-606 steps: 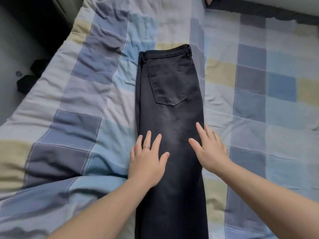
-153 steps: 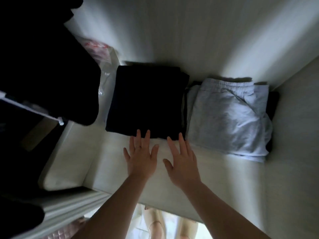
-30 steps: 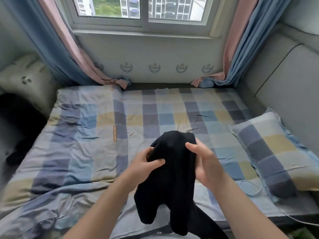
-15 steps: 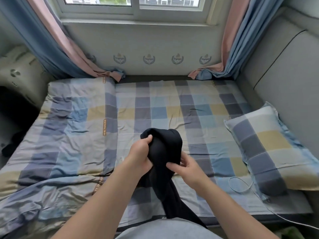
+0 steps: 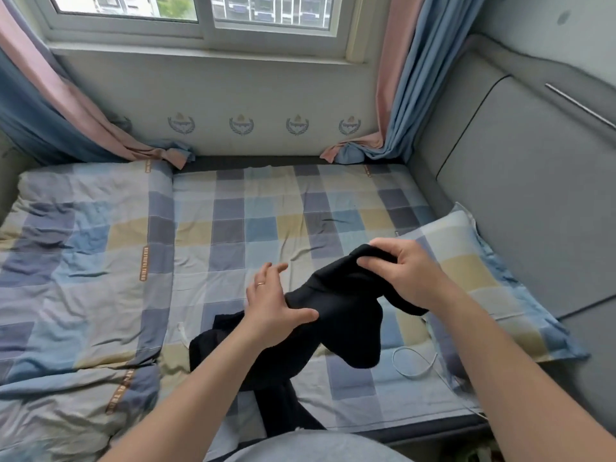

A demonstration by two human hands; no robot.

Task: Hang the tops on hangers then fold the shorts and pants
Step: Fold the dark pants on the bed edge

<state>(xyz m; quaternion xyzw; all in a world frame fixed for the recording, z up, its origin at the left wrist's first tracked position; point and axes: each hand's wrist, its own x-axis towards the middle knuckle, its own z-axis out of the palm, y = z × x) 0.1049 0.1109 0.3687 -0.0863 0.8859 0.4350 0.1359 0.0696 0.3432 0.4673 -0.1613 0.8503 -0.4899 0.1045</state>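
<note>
A: Garment [image 5: 346, 315]: plain black. Sheet [image 5: 253, 208]?
B: Checked; blue, grey, pale yellow squares. Pillow [image 5: 466, 261]: same check.
A: Curtains [image 5: 410, 95]?
B: Pink and blue panels. Wall [image 5: 266, 91]: white, grey crest emblems. Cable [image 5: 394, 359]: white. Headboard [image 5: 516, 195]: grey.

Home bedroom. Bed [image 5: 266, 208] with checked blue-yellow sheet, matching quilt [image 5: 76, 261] bunched at left, matching pillow [image 5: 473, 261] at right. Window [image 5: 200, 15] above far end, pink-and-blue curtains [image 5: 400, 88] at both sides. Grey padded headboard [image 5: 533, 181] along right.

Head view, down-forward, close over bed [image 5: 253, 208].
</note>
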